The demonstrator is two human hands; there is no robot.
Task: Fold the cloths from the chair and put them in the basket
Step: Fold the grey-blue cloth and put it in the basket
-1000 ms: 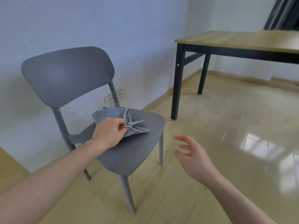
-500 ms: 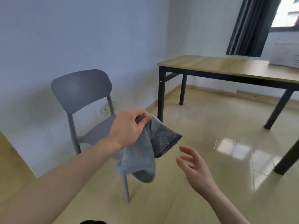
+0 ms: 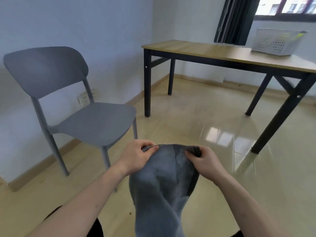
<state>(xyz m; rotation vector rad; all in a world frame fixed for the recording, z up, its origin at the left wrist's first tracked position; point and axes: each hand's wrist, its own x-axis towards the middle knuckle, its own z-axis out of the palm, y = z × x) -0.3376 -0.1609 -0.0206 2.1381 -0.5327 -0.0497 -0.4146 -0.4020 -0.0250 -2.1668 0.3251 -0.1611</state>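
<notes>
Both hands pinched the grey cloth's [image 3: 162, 177] top edge, left hand [image 3: 136, 155] and right hand [image 3: 204, 161] apart, fingers clamped, letting it hang ready for folding.

This looks like a sparsely furnished room in a home or small office. Plain pale walls meet a glossy tiled floor [image 3: 188, 117] edged with a light skirting board. A grey plastic chair [image 3: 89, 120] stands by the wall, near a white wall socket [image 3: 83, 99]. A wood-topped bench [image 3: 213, 50] on black legs carries a white perforated basket [image 3: 273, 42], and a dark curtain [image 3: 234, 19] hangs beside a window [image 3: 287, 6].
</notes>
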